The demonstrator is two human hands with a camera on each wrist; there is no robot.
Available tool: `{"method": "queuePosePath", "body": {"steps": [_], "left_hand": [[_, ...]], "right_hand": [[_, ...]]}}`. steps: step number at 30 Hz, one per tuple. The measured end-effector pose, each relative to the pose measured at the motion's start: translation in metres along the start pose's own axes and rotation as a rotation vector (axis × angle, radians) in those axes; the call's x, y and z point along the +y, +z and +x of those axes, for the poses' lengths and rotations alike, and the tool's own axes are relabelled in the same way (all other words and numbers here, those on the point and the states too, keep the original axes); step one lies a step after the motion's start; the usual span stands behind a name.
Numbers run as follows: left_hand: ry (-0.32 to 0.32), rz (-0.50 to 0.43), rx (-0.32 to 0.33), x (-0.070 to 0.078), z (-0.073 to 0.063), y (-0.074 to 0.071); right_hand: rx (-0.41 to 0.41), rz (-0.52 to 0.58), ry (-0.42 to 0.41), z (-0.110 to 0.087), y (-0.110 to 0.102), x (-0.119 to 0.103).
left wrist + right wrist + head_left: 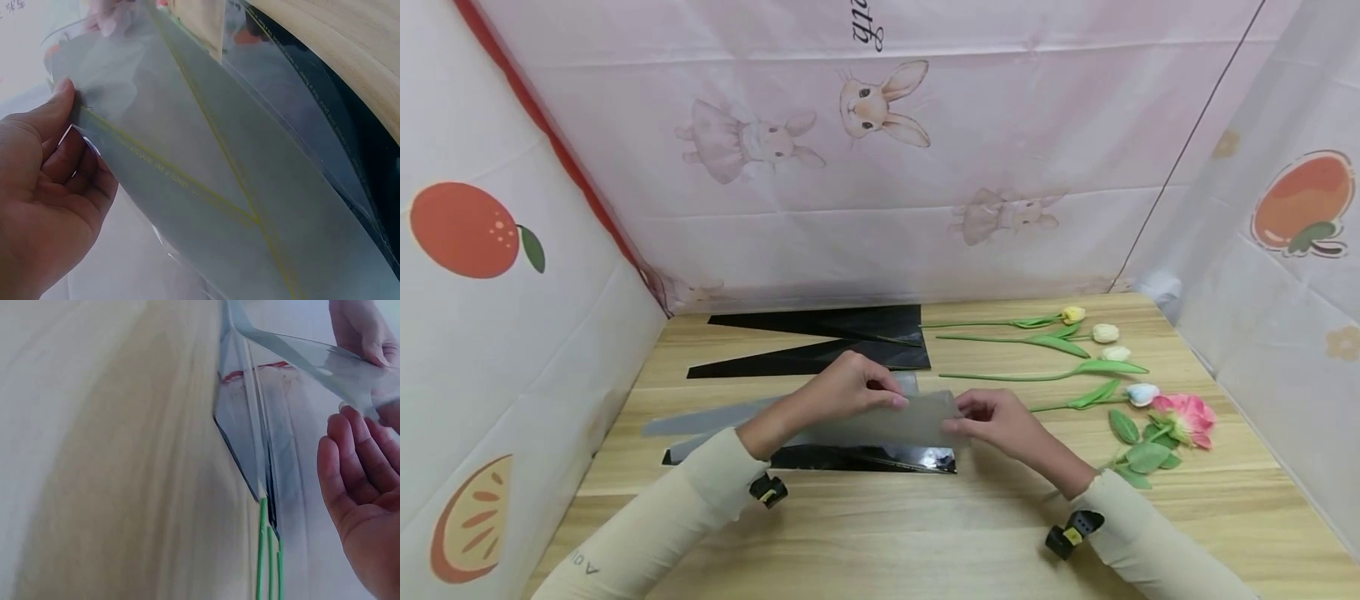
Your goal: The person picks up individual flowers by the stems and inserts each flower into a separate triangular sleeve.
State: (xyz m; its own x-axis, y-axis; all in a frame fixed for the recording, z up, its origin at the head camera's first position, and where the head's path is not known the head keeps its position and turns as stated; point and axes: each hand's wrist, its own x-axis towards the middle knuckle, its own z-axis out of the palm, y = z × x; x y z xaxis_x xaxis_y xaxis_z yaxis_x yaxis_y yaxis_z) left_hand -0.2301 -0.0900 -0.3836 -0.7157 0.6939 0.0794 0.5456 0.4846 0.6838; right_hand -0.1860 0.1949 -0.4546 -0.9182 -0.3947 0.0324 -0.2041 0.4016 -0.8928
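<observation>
Table: pale wood-grain table (887, 533), its back edge against a curtain; its front edge falls outside the head view.
Back curtain: pink cloth (970, 133) printed with rabbits; the dark lettering above is cut off by the frame.
Side curtains: white left curtain (475, 350) and right curtain (1262, 308), both with fruit prints; red trim (561, 158) runs down the left rear seam.
Grey sheet: translucent grey sheet (921, 421), raised over the table's middle between both hands.
Left hand: left hand (850, 387) pinches the sheet's upper edge.
Right hand: right hand (1000, 423) pinches its right end.
Beneath: more grey film and a black sheet (850, 458), partly covered; how many layers, I cannot tell.
Back edge: black tapered sheets (887, 321).
Toward right edge: yellow tulip (1073, 315), white tulips (1105, 333), pale blue tulip (1142, 394) and pink rose (1187, 419); the right forearm hides part of the rose stem.
Fine print: yellow-lined lettering on the grey sheet, too blurred to read.
</observation>
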Motion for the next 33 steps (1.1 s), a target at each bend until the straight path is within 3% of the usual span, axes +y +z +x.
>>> {"method": "queuePosePath", "body": {"steps": [8, 14, 18, 23, 27, 33], "left_hand": [[-0.01, 0.019, -0.003, 0.002, 0.0, 0.003], [-0.03, 0.02, -0.003, 0.003, 0.0, 0.005], [-0.033, 0.013, -0.006, 0.004, -0.001, 0.007], [-0.018, 0.011, -0.02, 0.003, 0.001, 0.011], [-0.021, 0.018, -0.017, 0.002, 0.002, 0.013], [-0.017, 0.025, -0.022, 0.001, 0.004, 0.016]], "right_hand": [[-0.053, 0.026, -0.031, -0.015, -0.023, 0.001], [-0.026, 0.017, -0.009, -0.031, -0.047, 0.012], [0.049, -0.009, 0.068, -0.041, -0.065, 0.019], [0.222, -0.086, 0.133, -0.053, -0.09, 0.029], [0.333, -0.181, 0.233, -0.061, -0.113, 0.034], [0.372, -0.277, 0.365, -0.071, -0.139, 0.043]]}}
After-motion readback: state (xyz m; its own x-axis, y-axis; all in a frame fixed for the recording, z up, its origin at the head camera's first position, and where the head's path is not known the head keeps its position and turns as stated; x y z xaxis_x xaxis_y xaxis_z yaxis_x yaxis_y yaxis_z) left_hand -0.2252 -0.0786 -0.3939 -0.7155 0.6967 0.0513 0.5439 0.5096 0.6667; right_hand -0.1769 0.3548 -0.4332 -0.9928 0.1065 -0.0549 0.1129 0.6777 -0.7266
